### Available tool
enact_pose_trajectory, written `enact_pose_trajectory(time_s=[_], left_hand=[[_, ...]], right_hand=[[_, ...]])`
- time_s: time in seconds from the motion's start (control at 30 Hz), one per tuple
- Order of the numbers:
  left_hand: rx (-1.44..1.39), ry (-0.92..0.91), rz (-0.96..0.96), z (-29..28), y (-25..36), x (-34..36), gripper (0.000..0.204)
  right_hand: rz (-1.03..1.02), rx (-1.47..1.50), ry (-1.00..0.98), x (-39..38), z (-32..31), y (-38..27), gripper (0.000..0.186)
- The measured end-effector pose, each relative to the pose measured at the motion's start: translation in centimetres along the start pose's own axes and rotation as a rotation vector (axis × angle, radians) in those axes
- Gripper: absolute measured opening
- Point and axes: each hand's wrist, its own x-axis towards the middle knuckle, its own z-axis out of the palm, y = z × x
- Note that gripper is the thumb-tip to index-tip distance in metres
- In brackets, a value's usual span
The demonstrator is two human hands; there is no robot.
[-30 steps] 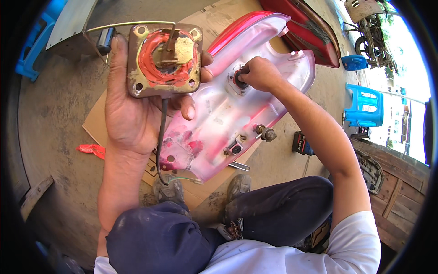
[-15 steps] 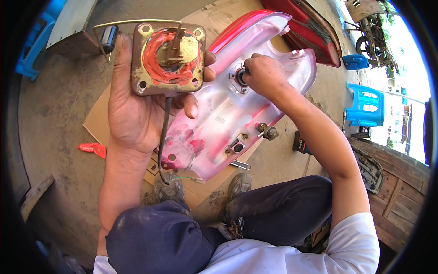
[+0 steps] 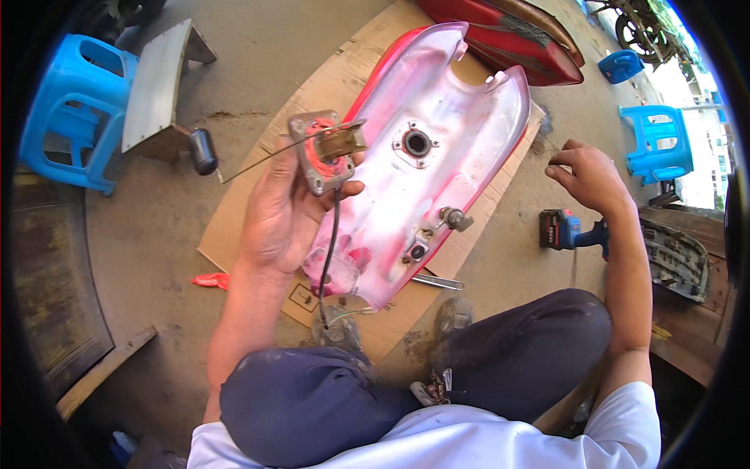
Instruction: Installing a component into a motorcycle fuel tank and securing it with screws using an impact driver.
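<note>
My left hand [image 3: 277, 219] grips a square metal flanged unit [image 3: 319, 152] with a red-coated ring, now seen at an angle, with a thin rod to a black cylindrical float [image 3: 201, 152] and a dark cable [image 3: 332, 242] hanging down. Beneath it, on cardboard [image 3: 234, 238], lies a pink-white metal shell [image 3: 367, 227] with red edges, a round flanged opening [image 3: 416, 142] and a brass-coloured valve fitting [image 3: 455, 218]. My right hand [image 3: 584, 173] hovers beyond the shell’s right side, empty, fingers loosely bent and apart.
Blue-and-black cordless tool [image 3: 559, 229] on the floor below my right hand; red-black panels [image 3: 500, 43] behind the shell; blue stools [image 3: 74, 109] at left and right; board bench [image 3: 160, 86]; wrench [image 3: 437, 281]; red rag [image 3: 209, 280]; motorcycle parts at upper right.
My right hand has left the round opening and moved right, toward the cordless tool. The held unit has tilted away from face-on and sits lower. The whole view has shifted slightly.
</note>
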Motion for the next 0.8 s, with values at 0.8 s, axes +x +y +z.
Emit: enact_pose_trajectory(time_s=[0.8], left_hand=[[1.279, -0.004, -0.002, 11.3, 2.4, 0.8, 0.066]], right_hand=[[-0.526, 0.941, 0.557, -1.6, -5.6, -8.2, 0.037]])
